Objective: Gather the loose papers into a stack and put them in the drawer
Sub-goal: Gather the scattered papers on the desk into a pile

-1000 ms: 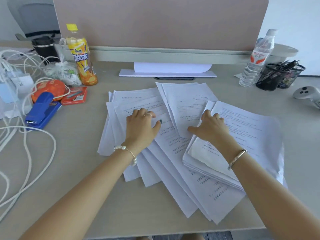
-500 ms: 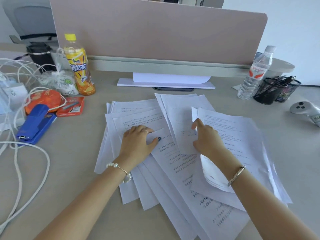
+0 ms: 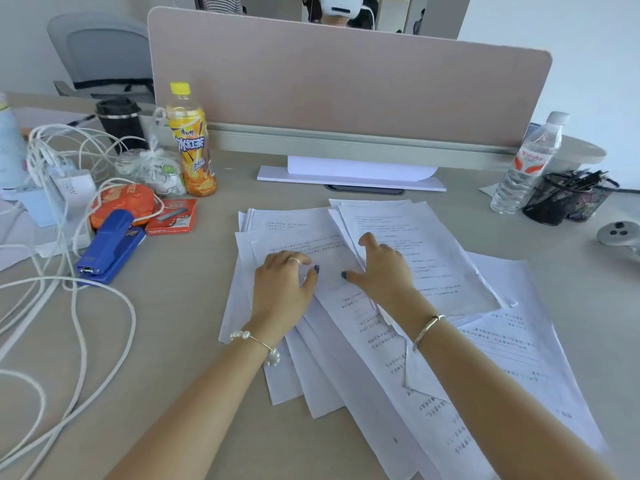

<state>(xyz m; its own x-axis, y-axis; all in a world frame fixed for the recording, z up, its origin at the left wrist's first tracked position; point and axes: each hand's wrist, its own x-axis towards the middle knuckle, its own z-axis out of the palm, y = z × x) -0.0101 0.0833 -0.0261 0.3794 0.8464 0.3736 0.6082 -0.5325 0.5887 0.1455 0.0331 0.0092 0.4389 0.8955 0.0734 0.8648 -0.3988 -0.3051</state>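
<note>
Loose white printed papers (image 3: 346, 358) lie fanned out across the middle of the beige desk (image 3: 180, 341). My left hand (image 3: 282, 289) presses palm-down on the left sheets with its fingers slightly curled and holds nothing. My right hand (image 3: 384, 268) grips the left edge of a sheaf of papers (image 3: 436, 265) that lies on top of the fan at the upper right. The two thumbs nearly touch. More sheets (image 3: 519, 341) spread to the right under my right forearm. No drawer is in view.
At the left are an orange tea bottle (image 3: 190, 143), a blue stapler (image 3: 110, 245), a red staple box (image 3: 172, 216) and white cables (image 3: 79, 306). A pink divider (image 3: 346, 84) closes the back. A water bottle (image 3: 526, 164), mesh pen holder (image 3: 568, 199) and white controller (image 3: 620, 233) stand at the right.
My right hand lifted the sheaf from the right side and carried it left, onto the middle sheets. My left hand stayed pressed on the left papers. The camera tilted up.
</note>
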